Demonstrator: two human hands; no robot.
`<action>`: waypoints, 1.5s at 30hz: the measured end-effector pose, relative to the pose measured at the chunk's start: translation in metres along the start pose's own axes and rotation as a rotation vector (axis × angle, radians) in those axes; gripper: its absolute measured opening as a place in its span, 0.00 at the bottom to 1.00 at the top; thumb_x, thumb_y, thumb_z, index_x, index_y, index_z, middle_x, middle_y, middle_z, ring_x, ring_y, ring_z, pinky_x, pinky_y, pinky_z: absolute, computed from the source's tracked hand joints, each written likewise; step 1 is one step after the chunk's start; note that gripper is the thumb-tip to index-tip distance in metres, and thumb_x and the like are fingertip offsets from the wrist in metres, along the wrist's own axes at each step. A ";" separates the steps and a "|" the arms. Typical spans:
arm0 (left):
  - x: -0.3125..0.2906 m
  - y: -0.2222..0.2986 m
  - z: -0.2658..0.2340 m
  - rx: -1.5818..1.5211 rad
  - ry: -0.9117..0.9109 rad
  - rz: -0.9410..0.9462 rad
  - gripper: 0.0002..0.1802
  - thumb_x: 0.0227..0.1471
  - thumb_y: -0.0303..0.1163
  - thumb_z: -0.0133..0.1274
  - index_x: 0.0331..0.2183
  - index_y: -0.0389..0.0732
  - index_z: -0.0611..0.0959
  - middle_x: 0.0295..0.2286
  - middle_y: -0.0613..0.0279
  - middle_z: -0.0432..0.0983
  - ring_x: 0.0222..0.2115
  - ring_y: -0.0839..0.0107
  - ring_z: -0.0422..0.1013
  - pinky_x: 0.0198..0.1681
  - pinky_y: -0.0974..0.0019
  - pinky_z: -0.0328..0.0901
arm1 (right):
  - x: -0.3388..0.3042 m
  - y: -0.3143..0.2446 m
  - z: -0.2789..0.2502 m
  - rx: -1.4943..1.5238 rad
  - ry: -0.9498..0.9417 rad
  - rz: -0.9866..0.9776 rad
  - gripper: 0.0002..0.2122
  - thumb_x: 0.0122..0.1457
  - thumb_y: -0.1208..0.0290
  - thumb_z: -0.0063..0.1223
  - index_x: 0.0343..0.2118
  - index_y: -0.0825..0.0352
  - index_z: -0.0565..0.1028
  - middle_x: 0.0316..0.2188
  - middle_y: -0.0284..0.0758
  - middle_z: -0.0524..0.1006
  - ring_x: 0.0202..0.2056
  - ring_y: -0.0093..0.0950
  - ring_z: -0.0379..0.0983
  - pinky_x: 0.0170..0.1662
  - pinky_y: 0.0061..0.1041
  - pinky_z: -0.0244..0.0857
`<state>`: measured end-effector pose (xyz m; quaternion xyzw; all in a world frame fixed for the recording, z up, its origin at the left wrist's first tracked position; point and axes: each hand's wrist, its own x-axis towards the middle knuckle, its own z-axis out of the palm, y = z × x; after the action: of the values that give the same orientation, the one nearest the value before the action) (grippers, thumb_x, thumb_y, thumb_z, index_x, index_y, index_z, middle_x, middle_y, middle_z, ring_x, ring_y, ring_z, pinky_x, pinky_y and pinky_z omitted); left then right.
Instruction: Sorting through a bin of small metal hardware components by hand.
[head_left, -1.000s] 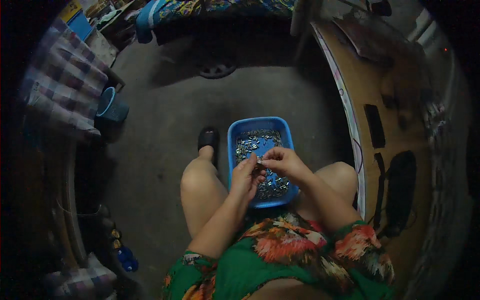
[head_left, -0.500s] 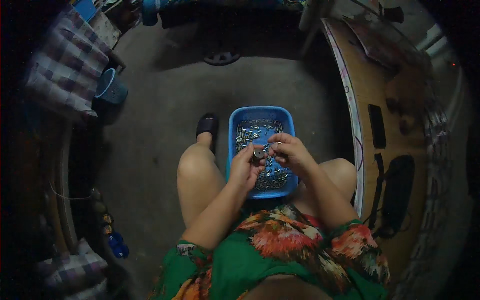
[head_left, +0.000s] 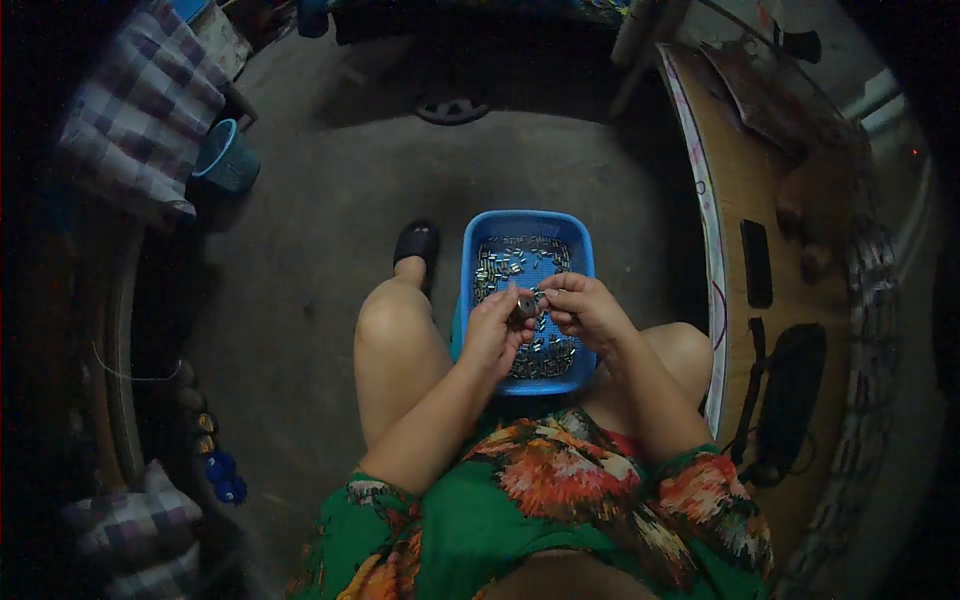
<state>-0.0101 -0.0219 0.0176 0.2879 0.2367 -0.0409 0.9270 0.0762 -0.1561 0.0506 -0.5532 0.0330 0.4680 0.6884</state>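
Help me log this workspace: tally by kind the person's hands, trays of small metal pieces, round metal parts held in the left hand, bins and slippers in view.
Hands: 2 (left hand, right hand)
Blue tray: 1
Round metal part: 1
Bin: 1
Black slipper: 1
Total: 6, leaving out the small metal pieces, too many to count

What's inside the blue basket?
Small shiny metal pieces lie scattered in the blue basket, many toward its far and near ends. The left hand and right hand cover parts of the middle; whatever lies beneath them can't be seen.
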 end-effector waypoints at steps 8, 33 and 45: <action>-0.001 0.001 0.003 -0.003 0.005 -0.008 0.14 0.51 0.41 0.43 0.30 0.38 0.72 0.22 0.63 0.70 0.18 0.77 0.65 0.18 0.77 0.61 | 0.000 0.001 0.000 -0.079 -0.049 -0.004 0.06 0.49 0.71 0.51 0.28 0.64 0.69 0.15 0.25 0.66 0.13 0.12 0.55 0.14 0.10 0.45; -0.001 0.003 0.006 0.000 -0.034 -0.136 0.17 0.48 0.46 0.46 0.29 0.40 0.72 0.19 0.67 0.68 0.16 0.79 0.63 0.14 0.79 0.58 | -0.003 -0.001 0.011 -0.458 0.052 -0.273 0.11 0.42 0.72 0.57 0.29 0.66 0.70 0.21 0.26 0.68 0.21 0.14 0.62 0.22 0.13 0.55; -0.001 0.002 0.002 0.021 -0.015 -0.118 0.13 0.48 0.41 0.47 0.27 0.40 0.73 0.21 0.66 0.70 0.20 0.77 0.68 0.20 0.78 0.63 | -0.005 0.001 0.007 -0.393 0.038 -0.165 0.08 0.45 0.68 0.56 0.26 0.64 0.71 0.16 0.25 0.68 0.15 0.13 0.60 0.17 0.11 0.50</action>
<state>-0.0103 -0.0214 0.0206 0.2828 0.2460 -0.1000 0.9217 0.0701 -0.1537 0.0553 -0.6865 -0.0914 0.3967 0.6024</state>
